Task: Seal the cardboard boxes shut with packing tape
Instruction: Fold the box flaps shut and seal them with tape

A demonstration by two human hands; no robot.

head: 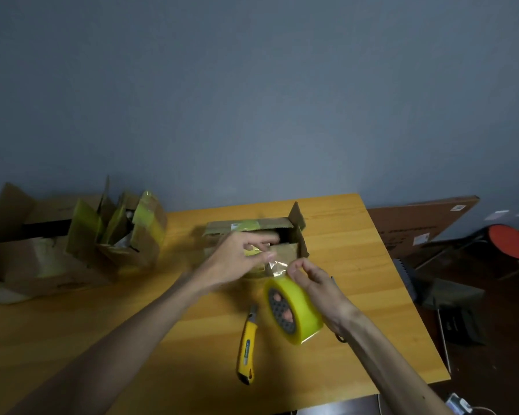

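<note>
1. While the right hand [310, 280] grips the tape roll [292, 310], the left hand [237, 259] pinches its loose end; hands close together.
2. Small box [258, 235] just beyond both hands: flaps open; contents unclear.
3. Knife [246, 345] below them.

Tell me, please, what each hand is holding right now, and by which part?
The right hand holds the yellow tape roll, fingers through its core. The left hand pinches the free end of the tape pulled off the roll.
</note>
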